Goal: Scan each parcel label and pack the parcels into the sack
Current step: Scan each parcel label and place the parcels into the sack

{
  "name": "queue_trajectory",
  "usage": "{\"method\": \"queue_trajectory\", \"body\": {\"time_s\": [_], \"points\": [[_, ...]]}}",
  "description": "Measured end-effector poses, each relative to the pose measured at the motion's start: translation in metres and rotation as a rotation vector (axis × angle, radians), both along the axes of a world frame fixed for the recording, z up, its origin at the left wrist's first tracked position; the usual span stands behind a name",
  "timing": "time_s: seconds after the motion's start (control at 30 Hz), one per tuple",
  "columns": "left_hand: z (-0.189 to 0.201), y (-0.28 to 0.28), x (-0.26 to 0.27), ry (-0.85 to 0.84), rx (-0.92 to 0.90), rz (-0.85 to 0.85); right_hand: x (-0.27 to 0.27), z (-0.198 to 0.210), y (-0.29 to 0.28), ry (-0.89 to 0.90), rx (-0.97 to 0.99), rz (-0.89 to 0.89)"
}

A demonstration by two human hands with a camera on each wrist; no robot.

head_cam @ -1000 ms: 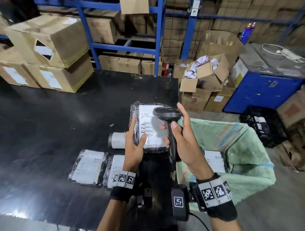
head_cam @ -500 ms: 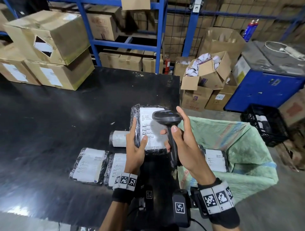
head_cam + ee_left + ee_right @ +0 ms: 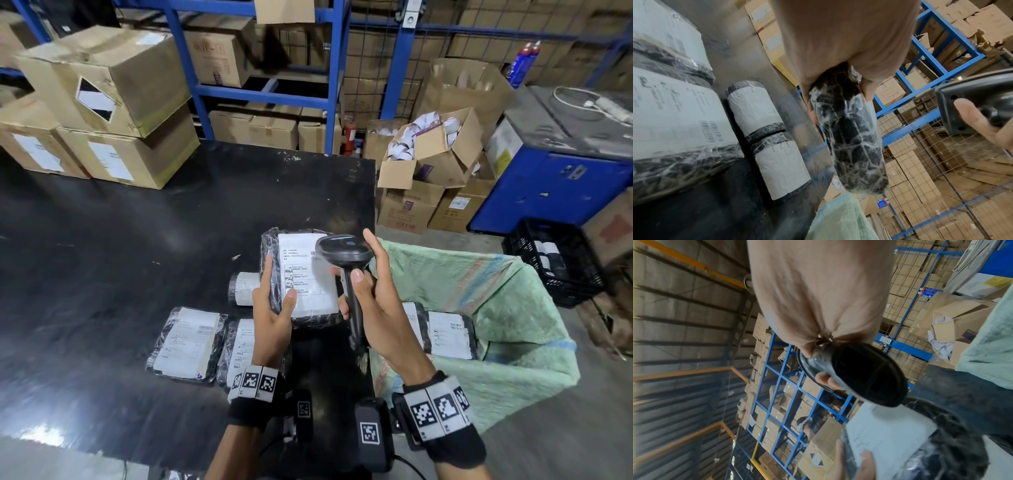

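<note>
One soft, slick film-wrapped parcel (image 3: 301,277), left hand (image 3: 274,315) fingers pinching its 9 o'clock edge; right hand (image 3: 373,301) grips scanner (image 3: 346,270)

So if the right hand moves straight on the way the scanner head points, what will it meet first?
Probably the label of the parcel held up by the left hand. The scanner in the right hand faces it closely, with nothing visible between; the exact gap is unclear.

black wrapped parcel (image 3: 301,281) held label-up, green sack (image 3: 507,308) open – scanner (image 3: 346,253) above
</note>
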State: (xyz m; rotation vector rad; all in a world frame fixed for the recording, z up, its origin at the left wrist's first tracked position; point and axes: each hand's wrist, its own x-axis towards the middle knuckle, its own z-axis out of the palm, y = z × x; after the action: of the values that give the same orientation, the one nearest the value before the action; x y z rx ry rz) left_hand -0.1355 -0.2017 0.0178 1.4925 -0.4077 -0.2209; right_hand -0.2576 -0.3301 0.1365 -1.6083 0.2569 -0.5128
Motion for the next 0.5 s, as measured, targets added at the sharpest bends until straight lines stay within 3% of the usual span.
{"method": "queue_trajectory", "body": {"time_s": [0.27,0.5], "points": [[-0.016,0.047,0.007,0.024,0.043,0.057,0.001,-0.068,-0.001,0.077,0.005,-0.028],[-0.029,0.088,0.009,0.066,0.061,0.113,-0.009,-0.151,0.003,0.312,0.076,-0.003]]}}
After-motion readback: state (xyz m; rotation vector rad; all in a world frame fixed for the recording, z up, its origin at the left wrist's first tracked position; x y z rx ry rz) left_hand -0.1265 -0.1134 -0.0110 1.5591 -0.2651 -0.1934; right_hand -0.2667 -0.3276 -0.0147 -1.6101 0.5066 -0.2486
